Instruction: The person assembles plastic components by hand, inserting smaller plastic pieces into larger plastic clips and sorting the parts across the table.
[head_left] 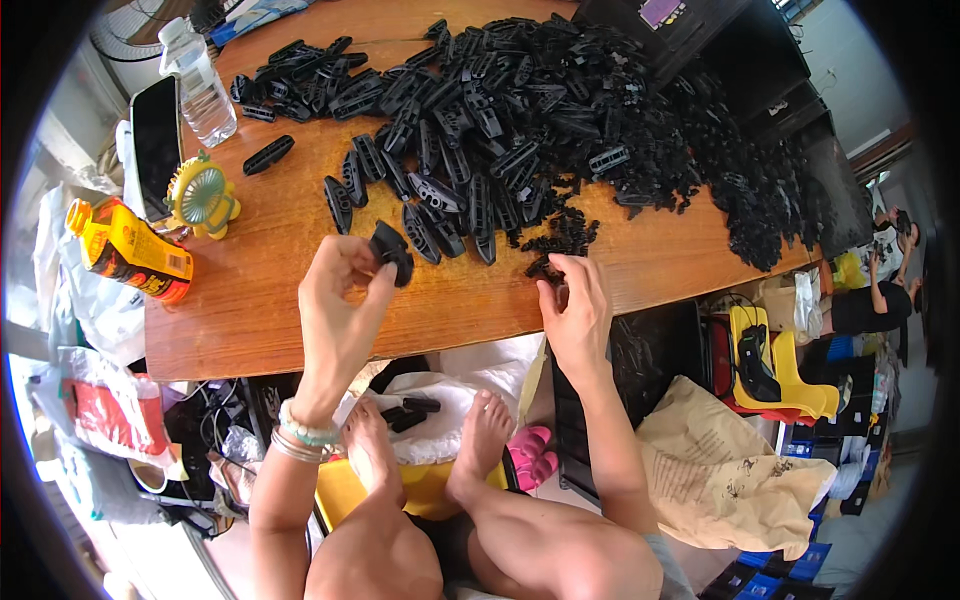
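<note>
My left hand [340, 300] pinches a black plastic part [392, 254] between thumb and fingers, above the near left of the wooden table. My right hand [580, 325] has its thumb and fingers curled together at the edge of a small heap of tiny black plastic parts [565, 235]. Whatever its fingertips may grip is too small to make out. Beyond both hands spreads a large pile of long, hollow black plastic pieces [485, 130]. A single long piece [268, 155] lies apart on the left.
On the left stand a yellow-and-black bottle [145, 255], a small handheld fan [203, 195], a phone [155, 140] and a clear plastic bottle [205, 95]. More tiny parts heap at right [760, 205]. A brown paper sack [735, 460] lies below right. Another person [870, 300] works farther right.
</note>
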